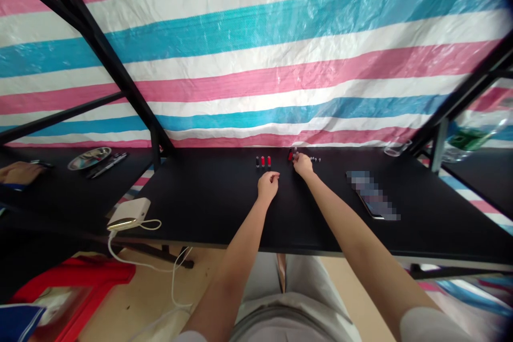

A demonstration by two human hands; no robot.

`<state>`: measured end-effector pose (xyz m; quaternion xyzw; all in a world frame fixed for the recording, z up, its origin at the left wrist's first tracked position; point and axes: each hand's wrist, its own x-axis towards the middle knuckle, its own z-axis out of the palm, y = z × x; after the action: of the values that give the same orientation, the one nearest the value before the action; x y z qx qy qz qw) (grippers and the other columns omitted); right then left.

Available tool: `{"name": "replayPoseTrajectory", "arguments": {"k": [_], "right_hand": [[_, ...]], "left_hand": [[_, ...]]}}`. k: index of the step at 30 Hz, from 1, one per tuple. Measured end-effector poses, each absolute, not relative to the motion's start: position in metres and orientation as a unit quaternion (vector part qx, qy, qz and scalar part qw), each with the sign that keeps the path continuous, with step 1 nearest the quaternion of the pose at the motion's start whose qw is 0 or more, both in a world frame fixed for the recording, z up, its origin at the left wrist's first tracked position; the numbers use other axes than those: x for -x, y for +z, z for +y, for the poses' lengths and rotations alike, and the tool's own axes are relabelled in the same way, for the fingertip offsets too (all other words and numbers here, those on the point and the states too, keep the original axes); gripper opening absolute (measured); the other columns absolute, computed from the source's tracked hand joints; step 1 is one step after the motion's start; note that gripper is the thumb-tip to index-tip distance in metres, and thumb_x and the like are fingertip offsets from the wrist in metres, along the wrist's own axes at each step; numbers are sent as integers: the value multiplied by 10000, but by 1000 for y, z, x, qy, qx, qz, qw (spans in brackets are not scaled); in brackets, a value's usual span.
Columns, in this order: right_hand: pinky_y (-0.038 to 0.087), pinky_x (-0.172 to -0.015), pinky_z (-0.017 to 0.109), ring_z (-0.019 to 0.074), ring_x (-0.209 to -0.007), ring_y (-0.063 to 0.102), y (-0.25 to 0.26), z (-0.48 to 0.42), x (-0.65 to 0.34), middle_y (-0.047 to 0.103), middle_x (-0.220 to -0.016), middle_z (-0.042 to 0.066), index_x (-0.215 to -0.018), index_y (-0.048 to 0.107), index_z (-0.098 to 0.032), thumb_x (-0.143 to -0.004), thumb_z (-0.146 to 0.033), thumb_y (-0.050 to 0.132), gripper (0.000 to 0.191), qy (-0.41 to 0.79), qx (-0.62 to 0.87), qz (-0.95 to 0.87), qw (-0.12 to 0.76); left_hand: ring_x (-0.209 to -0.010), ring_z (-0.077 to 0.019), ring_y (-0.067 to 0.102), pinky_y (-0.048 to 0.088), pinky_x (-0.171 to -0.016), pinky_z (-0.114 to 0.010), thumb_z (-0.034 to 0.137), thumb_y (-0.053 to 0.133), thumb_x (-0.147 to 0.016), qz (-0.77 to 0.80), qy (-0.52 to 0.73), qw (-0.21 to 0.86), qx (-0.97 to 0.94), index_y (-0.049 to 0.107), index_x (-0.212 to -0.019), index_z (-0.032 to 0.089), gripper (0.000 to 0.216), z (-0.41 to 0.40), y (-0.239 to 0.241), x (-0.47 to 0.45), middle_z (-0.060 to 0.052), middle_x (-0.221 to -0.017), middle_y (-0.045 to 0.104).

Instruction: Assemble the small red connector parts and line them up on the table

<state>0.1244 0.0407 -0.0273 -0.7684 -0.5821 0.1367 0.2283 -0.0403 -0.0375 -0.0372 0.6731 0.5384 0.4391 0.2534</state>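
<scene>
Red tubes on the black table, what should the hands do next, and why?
Probably the left hand should reach forward to the nearest small red tube. It is just ahead of those fingers, which seem empty, while the right hand is already at the other red piece.

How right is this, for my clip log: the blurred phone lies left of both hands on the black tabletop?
Not quite: the head view shows the blurred phone lying right of both hands, the left hand and the right hand, on the black tabletop.
</scene>
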Motion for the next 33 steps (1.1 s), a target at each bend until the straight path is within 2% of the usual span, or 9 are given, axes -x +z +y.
{"name": "replayPoseTrajectory", "arguments": {"k": [16, 28, 33], "right_hand": [[420, -756, 258, 200, -941, 576, -31, 41, -123, 591, -1019, 130, -960, 590, -128, -786, -241, 559, 210, 112, 772, -575, 249], [426, -777, 274, 214, -964, 569, -24, 37, -122, 568, -1051, 151, -988, 576, -115, -788, -261, 559, 249, 113, 773, -580, 229], [430, -774, 302, 241, -965, 572, -9, 28, -122, 568, -1052, 184, -1004, 568, -88, -761, -312, 587, 331, 121, 793, -569, 180]], "left_hand": [[-714, -112, 600, 472, -748, -252, 112, 466, -772, 541, 436, 257, -672, 646, -862, 159, 206, -39, -35, 40, -40, -846, 664], [-716, -110, 602, 473, -749, -250, 106, 471, -767, 541, 437, 259, -670, 646, -863, 157, 206, -39, -35, 41, -39, -854, 666], [-743, -113, 607, 472, -761, -250, 106, 465, -775, 540, 437, 256, -672, 646, -862, 160, 208, -40, -34, 41, -41, -862, 665]]}}
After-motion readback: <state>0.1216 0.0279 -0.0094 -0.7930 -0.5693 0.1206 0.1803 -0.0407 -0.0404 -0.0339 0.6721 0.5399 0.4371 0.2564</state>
